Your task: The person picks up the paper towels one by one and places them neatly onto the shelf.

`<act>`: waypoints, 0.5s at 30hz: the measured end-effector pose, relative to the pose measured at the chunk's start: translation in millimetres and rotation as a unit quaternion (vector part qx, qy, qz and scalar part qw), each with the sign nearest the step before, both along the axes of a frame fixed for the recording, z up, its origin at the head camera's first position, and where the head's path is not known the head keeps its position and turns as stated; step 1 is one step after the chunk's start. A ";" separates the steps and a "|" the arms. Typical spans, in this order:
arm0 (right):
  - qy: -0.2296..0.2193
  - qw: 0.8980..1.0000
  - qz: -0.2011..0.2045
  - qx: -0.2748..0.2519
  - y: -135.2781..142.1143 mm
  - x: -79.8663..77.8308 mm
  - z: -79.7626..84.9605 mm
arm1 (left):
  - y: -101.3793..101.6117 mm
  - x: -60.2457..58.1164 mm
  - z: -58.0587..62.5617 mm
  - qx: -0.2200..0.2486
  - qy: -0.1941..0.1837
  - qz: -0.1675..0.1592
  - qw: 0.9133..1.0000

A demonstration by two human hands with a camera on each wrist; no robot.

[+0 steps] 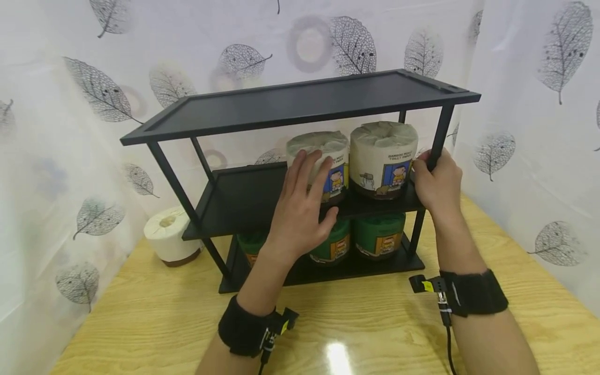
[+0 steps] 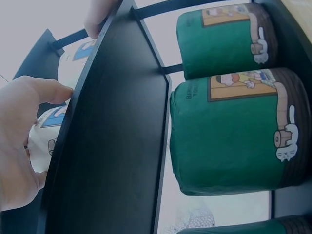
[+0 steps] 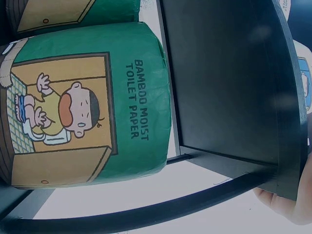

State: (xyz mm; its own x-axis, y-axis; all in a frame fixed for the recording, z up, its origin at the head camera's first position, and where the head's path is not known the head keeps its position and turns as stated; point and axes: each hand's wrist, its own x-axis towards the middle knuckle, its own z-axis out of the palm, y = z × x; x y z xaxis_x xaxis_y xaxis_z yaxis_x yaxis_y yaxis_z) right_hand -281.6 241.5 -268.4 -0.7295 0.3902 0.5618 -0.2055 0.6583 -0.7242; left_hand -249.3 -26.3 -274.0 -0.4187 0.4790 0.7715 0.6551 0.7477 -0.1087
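Two cream-wrapped toilet paper rolls stand upright side by side on the middle level of a black shelf rack. My left hand lies over the front of the left cream roll, its fingers spread and mostly straight. In the left wrist view, its thumb is right at the shelf edge. The right cream roll stands close to the right front post. My right hand grips around that post, with the thumb side near the roll; part of the fingers is hidden behind the post.
Green-wrapped toilet paper rolls stand on the rack's bottom level. Another cream roll sits on the wooden table left of the rack. The rack's top panel overhangs both hands. Behind hangs a leaf-patterned curtain.
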 end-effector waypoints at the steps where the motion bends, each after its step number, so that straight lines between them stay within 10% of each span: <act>1: 0.000 1.000 0.000 0.000 0.2 -0.1 0.0 | -0.4 -0.4 0.1 0.002 -0.001 -0.003 1.000; 15: 0.000 1.000 -0.003 0.000 0.8 0.6 -0.1 | -5.6 -10.2 -3.3 0.034 -0.009 -0.056 0.998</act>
State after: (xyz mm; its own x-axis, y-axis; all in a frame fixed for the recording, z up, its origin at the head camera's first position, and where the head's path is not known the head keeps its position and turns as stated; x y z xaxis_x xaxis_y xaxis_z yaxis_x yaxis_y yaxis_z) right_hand -280.9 242.3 -268.5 -0.7270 0.3957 0.5611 -0.2007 0.6590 -0.7249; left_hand -259.5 -32.0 -277.3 -0.3791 0.4699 0.7971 0.7360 0.6753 -0.0481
